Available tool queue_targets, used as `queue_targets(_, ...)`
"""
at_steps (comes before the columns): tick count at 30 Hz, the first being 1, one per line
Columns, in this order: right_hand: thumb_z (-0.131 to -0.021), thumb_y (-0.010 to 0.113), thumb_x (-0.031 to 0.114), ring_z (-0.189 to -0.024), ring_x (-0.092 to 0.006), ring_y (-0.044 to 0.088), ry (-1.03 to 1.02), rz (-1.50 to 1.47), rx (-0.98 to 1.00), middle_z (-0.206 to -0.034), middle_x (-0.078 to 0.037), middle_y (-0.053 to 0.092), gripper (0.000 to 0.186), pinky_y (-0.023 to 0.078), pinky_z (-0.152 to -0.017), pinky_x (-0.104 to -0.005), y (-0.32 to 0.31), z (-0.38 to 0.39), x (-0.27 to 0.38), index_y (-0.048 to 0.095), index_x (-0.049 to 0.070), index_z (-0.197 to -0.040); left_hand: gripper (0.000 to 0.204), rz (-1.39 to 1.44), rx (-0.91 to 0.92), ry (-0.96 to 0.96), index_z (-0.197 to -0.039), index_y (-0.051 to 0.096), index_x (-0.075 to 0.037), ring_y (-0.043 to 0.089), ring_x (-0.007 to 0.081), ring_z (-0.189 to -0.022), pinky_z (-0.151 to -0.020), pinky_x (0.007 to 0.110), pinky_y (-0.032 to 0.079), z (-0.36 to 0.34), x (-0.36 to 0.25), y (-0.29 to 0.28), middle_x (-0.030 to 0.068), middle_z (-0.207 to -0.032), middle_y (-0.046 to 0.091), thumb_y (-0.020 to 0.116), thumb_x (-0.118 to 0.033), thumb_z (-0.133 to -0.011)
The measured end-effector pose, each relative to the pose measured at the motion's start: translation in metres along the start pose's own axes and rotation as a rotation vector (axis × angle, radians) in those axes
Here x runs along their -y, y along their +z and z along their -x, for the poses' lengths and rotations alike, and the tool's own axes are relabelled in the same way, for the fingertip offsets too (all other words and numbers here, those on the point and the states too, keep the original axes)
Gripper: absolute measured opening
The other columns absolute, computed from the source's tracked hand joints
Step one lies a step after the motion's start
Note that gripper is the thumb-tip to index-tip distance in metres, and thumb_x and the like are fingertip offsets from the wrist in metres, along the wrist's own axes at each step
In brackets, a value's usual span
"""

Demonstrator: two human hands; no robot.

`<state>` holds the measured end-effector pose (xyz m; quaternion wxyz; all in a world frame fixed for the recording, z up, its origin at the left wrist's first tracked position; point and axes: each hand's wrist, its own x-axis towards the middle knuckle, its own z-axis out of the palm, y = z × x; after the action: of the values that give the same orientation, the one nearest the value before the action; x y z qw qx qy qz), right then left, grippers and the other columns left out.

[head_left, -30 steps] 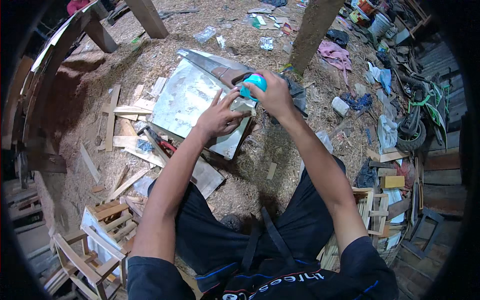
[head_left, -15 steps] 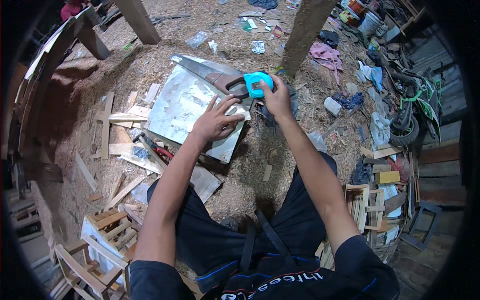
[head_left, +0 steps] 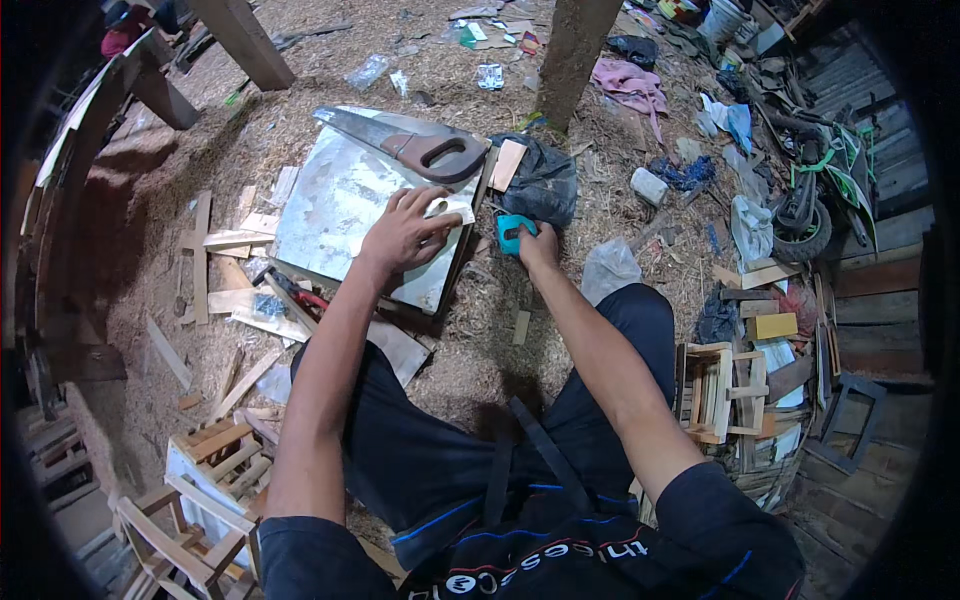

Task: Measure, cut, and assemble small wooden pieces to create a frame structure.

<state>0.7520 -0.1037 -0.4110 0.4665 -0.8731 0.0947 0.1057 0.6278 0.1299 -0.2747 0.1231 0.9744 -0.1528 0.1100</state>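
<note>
i'm watching through the head camera, and here's the picture: the right hand (head_left: pixel 540 245) has a teal tape measure (head_left: pixel 508 222) in its grip, fingers wrapped around the case and thumb lying along it, just beyond the right edge of a pale, scuffed flat-topped box (head_left: pixel 330 220). over on that box, the left hand (head_left: pixel 400 232) lies palm down near the same edge, fingers a little apart, their tips at a small pale wood piece (head_left: pixel 456 206); from up here i can't tell whether they pinch it or only press on it. so the tape measure sits to the right of that piece, apart from it, above the shavings on the ground. farther up the box i've got a handsaw (head_left: pixel 400 145) lying flat, brown handle toward the right, blade running to the upper left corner. just beside that handle, a wood block (head_left: pixel 507 165) leans across to a black plastic bag (head_left: pixel 548 180) on the ground. down to the right, near the knee, there's a clear plastic bag (head_left: pixel 611 268). on my left, wood strips (head_left: pixel 240 240) lie scattered alongside the box, and a tool with a red part (head_left: pixel 313 298) is next to the left forearm. top of the view, a thick post (head_left: pixel 575 60) stands in the shavings.
</note>
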Motion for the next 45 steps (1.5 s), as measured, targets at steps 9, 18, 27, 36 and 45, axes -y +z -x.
queue_targets(9,-0.086,0.07,0.022,-0.106,-0.0415,0.064,-0.106,0.347,0.07,-0.109,-0.024,0.067,0.037,0.049,-0.094,-0.0465,-0.008,-0.007,-0.017,0.063,-0.001,-0.114,0.034,0.019,-0.034,0.028,-0.123,0.063,-0.026,0.047,0.0344,-0.129,-0.109,0.048,0.032,-0.01,-0.005,0.0,0.0133,-0.139,0.049,0.064,-0.023,-0.089)
queue_targets(18,-0.084,0.059,0.003,-0.117,-0.0368,0.056,-1.336,0.042,0.209,-0.118,-0.018,0.061,0.029,0.041,-0.105,-0.0454,-0.021,0.031,0.162,0.063,0.001,-0.112,0.035,-0.005,0.01,0.013,-0.122,0.063,-0.025,0.049,0.0315,-0.122,-0.104,0.047,0.035,-0.002,-0.002,0.0,0.0121,-0.128,0.052,0.065,-0.022,-0.087)
queue_targets(27,-0.08,0.068,0.011,-0.119,-0.0369,0.053,-1.357,0.297,0.3,-0.121,-0.017,0.061,0.038,0.04,-0.105,-0.0458,-0.002,0.016,0.156,0.061,0.004,-0.117,0.038,-0.014,0.024,0.015,-0.124,0.063,-0.026,0.053,0.0272,-0.113,-0.099,0.042,0.038,-0.001,0.002,0.002,0.0081,-0.121,0.056,0.064,-0.022,-0.086)
queue_targets(36,-0.093,0.061,0.016,-0.107,-0.0306,0.058,-1.269,-0.012,0.307,-0.111,-0.017,0.061,0.03,0.044,-0.095,-0.041,-0.034,0.018,0.151,0.058,0.003,-0.119,0.04,0.029,-0.002,0.045,-0.126,0.061,-0.027,0.055,0.0264,-0.108,-0.095,0.04,0.038,-0.004,0.0,0.002,0.0073,-0.119,0.058,0.064,-0.023,-0.087)
queue_targets(45,-0.1,0.058,0.033,-0.075,-0.0321,0.064,-0.445,-0.129,0.086,-0.083,-0.019,0.062,0.034,0.048,-0.066,-0.0413,-0.073,0.17,0.101,0.054,0.0,-0.106,0.043,0.047,0.041,0.012,-0.128,0.062,-0.026,0.055,0.0274,-0.109,-0.095,0.041,0.038,-0.001,0.001,-0.003,0.008,-0.119,0.059,0.064,-0.022,-0.085)
